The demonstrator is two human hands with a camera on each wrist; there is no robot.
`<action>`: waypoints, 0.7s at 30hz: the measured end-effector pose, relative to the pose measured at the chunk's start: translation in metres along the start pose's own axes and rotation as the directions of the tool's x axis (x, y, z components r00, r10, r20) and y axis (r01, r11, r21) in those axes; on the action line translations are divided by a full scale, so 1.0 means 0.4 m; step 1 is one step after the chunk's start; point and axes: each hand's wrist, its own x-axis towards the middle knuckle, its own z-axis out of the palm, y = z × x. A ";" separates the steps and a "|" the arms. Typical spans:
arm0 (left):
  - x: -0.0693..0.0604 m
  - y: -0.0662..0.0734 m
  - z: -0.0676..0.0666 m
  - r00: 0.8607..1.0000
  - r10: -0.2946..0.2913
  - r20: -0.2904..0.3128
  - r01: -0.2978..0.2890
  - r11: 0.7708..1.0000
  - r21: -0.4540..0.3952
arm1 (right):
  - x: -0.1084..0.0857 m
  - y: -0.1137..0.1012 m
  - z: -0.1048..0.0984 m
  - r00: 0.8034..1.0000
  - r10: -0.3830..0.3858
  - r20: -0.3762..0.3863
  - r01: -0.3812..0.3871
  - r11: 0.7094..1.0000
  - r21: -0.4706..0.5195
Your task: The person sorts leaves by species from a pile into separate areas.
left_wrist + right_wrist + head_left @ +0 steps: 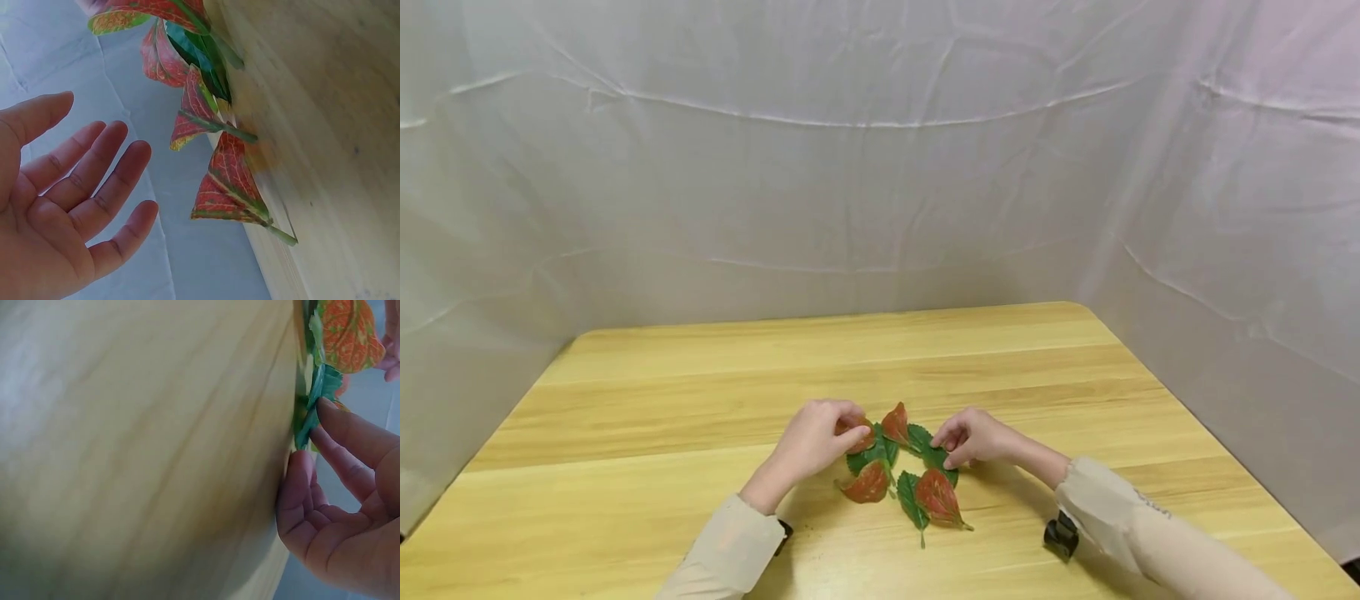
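Red and green leaves form a rough ring on the wooden table. My left hand is over the ring's left side by a red leaf; in the left wrist view that hand has relaxed, spread fingers holding nothing, with red leaves beyond them. At the ring's right side my right hand pinches the edge of a green leaf. The right wrist view shows thumb and fingers of this hand on the green leaf, other fingers curled against the table.
Nearer the table's front lie a red leaf with a stem, a green leaf and another red leaf. One more red leaf is at the ring's back. Pale cloth hangs behind and beside the table.
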 end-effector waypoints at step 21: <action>0.014 0.044 0.034 0.981 0.146 0.125 -0.133 0.985 -0.106 | -0.004 -0.013 0.007 1.000 -0.021 -0.002 0.021 1.000 -0.001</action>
